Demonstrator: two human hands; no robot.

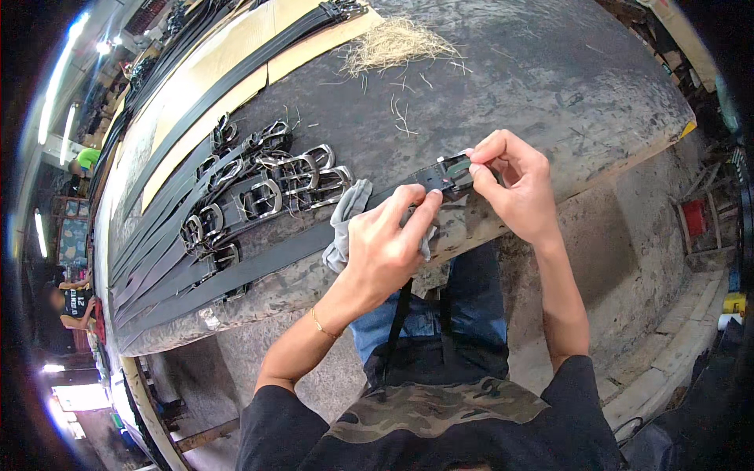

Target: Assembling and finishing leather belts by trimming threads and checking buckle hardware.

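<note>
A black belt (287, 247) runs along the near edge of the workbench, its metal buckle (454, 171) lying between my hands. My left hand (386, 239) holds the belt beside the buckle, index and middle fingers pressing on the strap. Under that palm a grey cloth (345, 224) is bunched up. Closed in a pinch, my right hand (518, 187) grips the far end of the buckle. Its fingertips hide whether a small piece is also held there. To the left, several black belts with metal buckles (259, 196) lie in an overlapping heap.
Loose pale strands (404, 45) are piled on the far side of the dark workbench (542, 86). More black straps (236, 71) lie on tan sheets at the far left. One person (75, 306) stands beyond the bench's left end. A red object (693, 217) sits at right.
</note>
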